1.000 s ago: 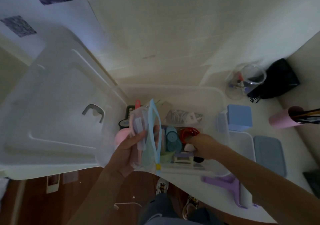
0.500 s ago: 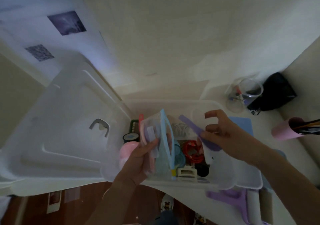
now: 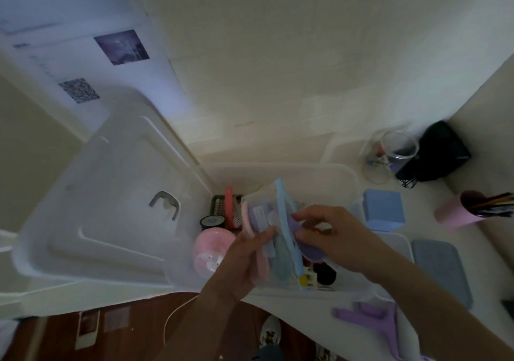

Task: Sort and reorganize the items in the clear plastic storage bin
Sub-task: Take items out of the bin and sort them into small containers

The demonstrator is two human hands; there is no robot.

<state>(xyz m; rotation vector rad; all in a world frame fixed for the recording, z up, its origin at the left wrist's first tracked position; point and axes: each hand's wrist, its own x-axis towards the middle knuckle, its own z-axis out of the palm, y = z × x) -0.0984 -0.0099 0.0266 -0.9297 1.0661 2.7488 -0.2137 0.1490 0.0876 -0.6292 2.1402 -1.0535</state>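
Head view.

Bin (image 3: 353, 178): clear plastic, open, on the white desk (image 3: 428, 193) at its near edge. Lid (image 3: 97, 221) lies to the bin's left, underside up, overhanging the desk edge.

Pouch (image 3: 286, 230): clear zip pouch with a blue zipper band, held upright over the middle of the bin. Pink and lilac flat items show inside it.

Left hand (image 3: 244, 260): grips the pouch from below and from the left, thumb pressed on its near face, fingers curled behind it.

Right hand (image 3: 331, 235): at the pouch's mouth, fingers curled, pinching a purple file (image 3: 299, 234) whose end lies at or in the opening; how far in cannot be told.

Bin contents, left end: pink round case (image 3: 211, 246), black tape roll (image 3: 212, 221), green comb (image 3: 218, 203), red stick (image 3: 228, 207). Near wall: white clip (image 3: 311, 277), black round item (image 3: 326, 274). Others are hidden behind the hands.

Desk, right of the bin: blue box (image 3: 383, 210), grey-blue lid (image 3: 442, 271), white tray (image 3: 400, 241) partly behind the right arm. Far right corner: glass jar (image 3: 395, 154), black bag (image 3: 442, 152). Right edge: pink cup (image 3: 456, 213) with brushes. Near edge: purple tool (image 3: 370, 319).

Wall (image 3: 278, 54): two small pictures on a white sheet at upper left.
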